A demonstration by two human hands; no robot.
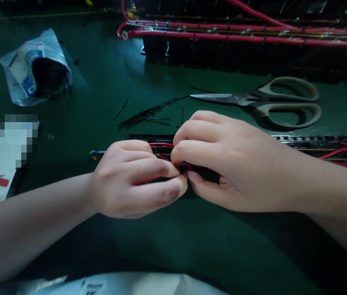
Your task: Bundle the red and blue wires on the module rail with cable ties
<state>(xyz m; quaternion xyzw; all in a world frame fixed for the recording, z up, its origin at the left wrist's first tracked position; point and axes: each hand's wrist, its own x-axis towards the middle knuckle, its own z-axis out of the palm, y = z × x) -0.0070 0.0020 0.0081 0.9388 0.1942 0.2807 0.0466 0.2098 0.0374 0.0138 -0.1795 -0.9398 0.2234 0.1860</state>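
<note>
My left hand (136,178) and my right hand (222,159) meet fingertip to fingertip over a long black strip of parts (299,140) that carries red wires (339,152). Thumb and forefinger of each hand are pinched together. Between them shows a small dark spot with bits of red and blue wire (186,166); the fingers hide what exactly they grip. Just beyond my hands lies a loose pile of thin black cable ties (148,111). Scissors (237,98) with grey and black handles rest behind my right hand, blades pointing left.
An open plastic bag (22,73) of black cable ties stands at the back left. A partly blurred white and red item (4,164) lies at the left edge. Along the back runs a larger black assembly with thick red cables (222,37). The tabletop (191,237) is dark green.
</note>
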